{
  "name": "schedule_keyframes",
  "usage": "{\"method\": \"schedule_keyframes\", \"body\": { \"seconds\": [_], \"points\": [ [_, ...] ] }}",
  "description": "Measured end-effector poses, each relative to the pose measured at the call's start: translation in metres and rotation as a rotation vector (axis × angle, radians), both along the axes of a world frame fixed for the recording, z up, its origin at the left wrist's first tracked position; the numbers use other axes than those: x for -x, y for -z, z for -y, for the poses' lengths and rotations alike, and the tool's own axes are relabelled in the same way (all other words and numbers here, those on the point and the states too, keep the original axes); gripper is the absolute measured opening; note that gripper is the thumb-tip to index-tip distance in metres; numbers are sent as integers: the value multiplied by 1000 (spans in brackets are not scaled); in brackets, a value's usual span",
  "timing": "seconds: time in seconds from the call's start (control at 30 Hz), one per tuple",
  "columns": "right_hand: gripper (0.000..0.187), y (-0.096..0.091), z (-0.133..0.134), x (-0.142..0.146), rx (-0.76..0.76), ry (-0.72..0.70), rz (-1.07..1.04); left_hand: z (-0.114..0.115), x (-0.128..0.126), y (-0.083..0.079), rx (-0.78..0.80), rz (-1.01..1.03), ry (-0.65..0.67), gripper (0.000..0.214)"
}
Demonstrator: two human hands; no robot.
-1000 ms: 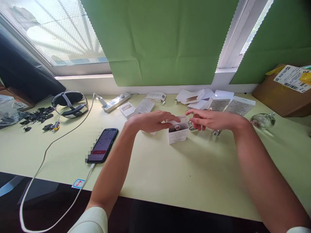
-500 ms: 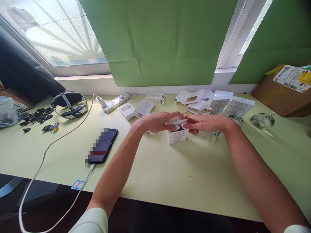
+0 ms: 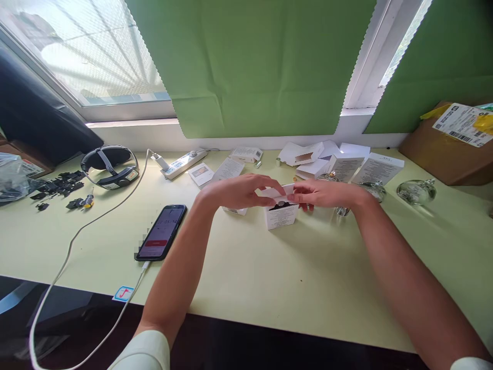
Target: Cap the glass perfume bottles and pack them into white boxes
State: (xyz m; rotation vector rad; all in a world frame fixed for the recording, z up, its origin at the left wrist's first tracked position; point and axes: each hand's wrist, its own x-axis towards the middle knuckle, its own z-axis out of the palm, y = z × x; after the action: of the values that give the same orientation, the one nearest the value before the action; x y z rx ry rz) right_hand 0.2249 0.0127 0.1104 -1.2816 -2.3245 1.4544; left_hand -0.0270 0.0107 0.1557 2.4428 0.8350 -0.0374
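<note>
While the small white box (image 3: 281, 216) stands upright on the table (image 3: 246, 267), its top flap (image 3: 278, 191) is pinched by the left hand (image 3: 234, 191) and right hand (image 3: 321, 193). A smartphone (image 3: 162, 239) is seen at eight o'clock of the box, well apart.

Both arms stretched fwd, left hand (image 3: 236, 191) & right hand (image 3: 323, 193) fingers meeting, pinched, palms down.
</note>
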Motion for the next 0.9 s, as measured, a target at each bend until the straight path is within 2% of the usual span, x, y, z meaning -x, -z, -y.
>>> {"method": "schedule_keyframes", "body": {
  "seconds": [0.1, 0.2, 0.3, 0.43, 0.9],
  "points": [
    [42, 4, -2, 0, -1, -1, 18, 1, -1, -1, 29, 52, -26, 38],
    [45, 3, -1, 0, -53, 0, 32, 0, -3, 4, 47, 9, -71, 46],
    [48, -7, 4, -2, -124, 4, 40, -3, -4, 11, 47, -56, -98, 37],
    [47, -20, 12, -2, -189, 46, 27, -4, -5, 14, 57, -45, -93, 30],
    [50, -17, 12, 6, -258, 33, 122, -1, 1, 4, 92, -48, -75, 28]
  ]
}}
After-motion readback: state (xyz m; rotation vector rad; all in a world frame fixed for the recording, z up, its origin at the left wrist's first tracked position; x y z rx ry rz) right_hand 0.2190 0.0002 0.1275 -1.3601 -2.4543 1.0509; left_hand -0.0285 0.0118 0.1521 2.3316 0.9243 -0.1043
